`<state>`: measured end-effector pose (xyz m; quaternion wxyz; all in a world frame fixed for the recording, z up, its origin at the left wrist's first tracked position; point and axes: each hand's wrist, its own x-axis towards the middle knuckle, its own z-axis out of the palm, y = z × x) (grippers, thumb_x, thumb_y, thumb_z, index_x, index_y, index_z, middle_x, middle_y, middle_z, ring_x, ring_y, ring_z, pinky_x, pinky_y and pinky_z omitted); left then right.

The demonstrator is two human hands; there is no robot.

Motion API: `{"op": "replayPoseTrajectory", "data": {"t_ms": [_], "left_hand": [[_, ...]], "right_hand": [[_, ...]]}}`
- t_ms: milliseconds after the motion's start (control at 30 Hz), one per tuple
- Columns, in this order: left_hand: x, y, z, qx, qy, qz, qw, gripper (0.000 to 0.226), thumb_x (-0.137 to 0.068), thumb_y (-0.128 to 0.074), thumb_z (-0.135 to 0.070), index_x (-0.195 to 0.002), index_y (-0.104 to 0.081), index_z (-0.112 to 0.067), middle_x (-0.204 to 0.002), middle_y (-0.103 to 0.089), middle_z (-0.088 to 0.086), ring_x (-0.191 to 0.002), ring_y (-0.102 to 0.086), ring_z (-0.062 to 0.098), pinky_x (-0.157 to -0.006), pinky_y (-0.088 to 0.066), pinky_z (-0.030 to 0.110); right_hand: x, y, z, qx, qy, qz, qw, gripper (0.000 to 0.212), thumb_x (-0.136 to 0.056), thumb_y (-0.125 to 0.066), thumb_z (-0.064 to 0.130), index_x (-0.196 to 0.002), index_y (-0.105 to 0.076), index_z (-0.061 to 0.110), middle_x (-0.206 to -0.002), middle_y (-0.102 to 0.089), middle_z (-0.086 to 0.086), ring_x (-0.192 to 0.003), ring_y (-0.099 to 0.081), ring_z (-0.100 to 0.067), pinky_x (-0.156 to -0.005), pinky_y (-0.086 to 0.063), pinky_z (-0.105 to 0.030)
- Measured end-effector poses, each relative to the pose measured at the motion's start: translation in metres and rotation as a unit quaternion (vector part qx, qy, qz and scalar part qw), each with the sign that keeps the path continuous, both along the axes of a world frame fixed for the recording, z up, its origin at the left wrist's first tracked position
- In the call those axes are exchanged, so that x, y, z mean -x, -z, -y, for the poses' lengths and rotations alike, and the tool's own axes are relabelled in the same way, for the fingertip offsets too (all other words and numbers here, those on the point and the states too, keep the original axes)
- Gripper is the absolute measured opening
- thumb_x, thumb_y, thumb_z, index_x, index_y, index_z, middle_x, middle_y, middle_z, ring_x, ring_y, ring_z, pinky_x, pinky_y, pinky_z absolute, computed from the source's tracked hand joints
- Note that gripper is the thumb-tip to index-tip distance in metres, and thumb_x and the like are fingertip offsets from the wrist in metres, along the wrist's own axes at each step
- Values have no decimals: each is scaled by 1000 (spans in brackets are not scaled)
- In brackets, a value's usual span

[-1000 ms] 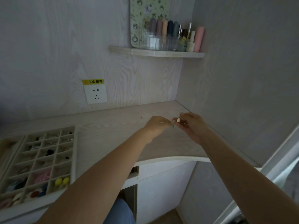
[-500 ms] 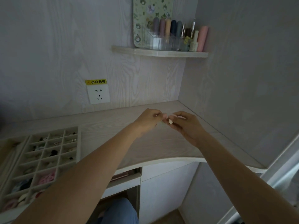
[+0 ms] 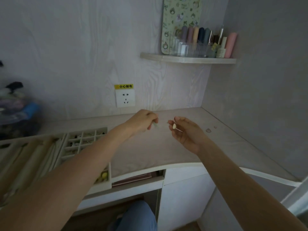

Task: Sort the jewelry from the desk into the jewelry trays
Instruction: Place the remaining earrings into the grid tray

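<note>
hovering over the pale wood bench (image 3: pixel 150 152) at centre frame, two bare hands, a short gap between them. left hand (image 3: pixel 141 121): fingers curled, pinching a small pale green piece (image 3: pixel 155 126) at its fingertips; the piece is blurred. right hand (image 3: pixel 185 132): palm turned up, fingers loosely curled, thumb and forefinger pinching a thin pin with a cream bead (image 3: pixel 174 126). two small jewelry bits (image 3: pixel 208 130) lie on the bench right of centre, near the side wall. compartment tray (image 3: pixel 85 142), left of centre, holds small dark and pale items; a yellow item (image 3: pixel 104 175) shows in its nearest visible cell. ring-roll tray (image 3: pixel 25 157) adjoins it at far left. wall socket (image 3: pixel 125 98) above the hands. corner shelf (image 3: pixel 188 59) at upper right carries bottles.
</note>
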<state>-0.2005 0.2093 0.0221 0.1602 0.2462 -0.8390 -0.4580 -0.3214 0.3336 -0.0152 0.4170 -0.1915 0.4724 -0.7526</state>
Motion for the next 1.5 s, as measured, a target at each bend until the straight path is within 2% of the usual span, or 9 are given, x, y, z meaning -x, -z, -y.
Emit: {"op": "replayPoseTrajectory", "data": {"t_ms": [233,400,533,667,867,1000,1100,1267,1500], "left_hand": [[-57,-4,18,-233,-48,-75,968,40,-92,-45,-20,-53,-39,-15,-67,-50,2,-54,-40,11,-50,-28,21],[-106,-7,30,-347,-64,-122,928,28,-90,-50,-20,-64,-53,-11,-64,-57,1,-47,-39,8,-42,-31,16],[-130,1,37,-282,-83,-78,953,25,-97,-45,-17,-90,-65,-5,-68,-61,1,-48,-41,6,-42,-31,15],[-148,9,43,-232,-92,-60,966,25,-97,-43,-11,-103,-67,-8,-64,-54,-2,-51,-40,6,-44,-29,17],[-165,10,54,-126,-112,-5,986,22,-93,-53,-23,-97,-65,-5,-59,-41,-4,-54,-35,10,-52,-30,20],[-164,12,63,2,-98,36,995,14,-85,-65,-33,-91,-68,-20,-81,-62,1,-70,-54,10,-60,-44,18],[-161,11,72,11,-84,36,996,14,-81,-70,-32,-90,-68,-22,-91,-65,-5,-78,-58,5,-61,-44,15],[-157,14,85,25,-82,60,995,7,-79,-72,-30,-81,-67,-25,-78,-63,-10,-68,-56,1,-54,-38,10],[-154,18,98,18,-81,54,995,16,-78,-73,-31,-87,-70,-18,-71,-61,-9,-64,-53,3,-57,-37,16]], "right_hand": [[-43,-7,20,-54,-79,-140,986,19,-92,-55,5,-108,-63,11,-82,-68,-8,-66,-66,-10,-60,-52,-16],[-81,-12,36,-53,-148,-174,972,13,-89,-55,-5,-95,-66,0,-88,-67,-18,-80,-71,-19,-75,-57,-20],[-109,-14,51,-78,-164,-213,960,6,-83,-62,-7,-88,-64,-4,-87,-65,-19,-79,-70,-23,-75,-58,-23],[-124,-15,63,-131,-131,-327,927,8,-80,-70,5,-87,-67,7,-80,-67,-6,-72,-65,-12,-65,-51,-20],[-136,-13,80,-120,-140,-296,937,8,-82,-65,-3,-83,-67,5,-81,-66,-9,-74,-63,-13,-70,-56,-19],[-142,-16,91,-90,-149,-253,952,13,-81,-63,-10,-82,-63,3,-82,-63,-14,-74,-64,-18,-74,-58,-23],[-143,-14,102,-86,-137,-244,956,14,-81,-62,-11,-81,-62,3,-83,-63,-16,-75,-65,-20,-74,-59,-26],[-139,-7,115,-88,-116,-233,961,12,-81,-63,-10,-82,-59,1,-84,-62,-19,-82,-65,-27,-77,-59,-33],[-134,-4,124,-82,-138,-222,962,11,-81,-63,-9,-84,-59,0,-80,-61,-18,-80,-63,-25,-76,-59,-33]]}}
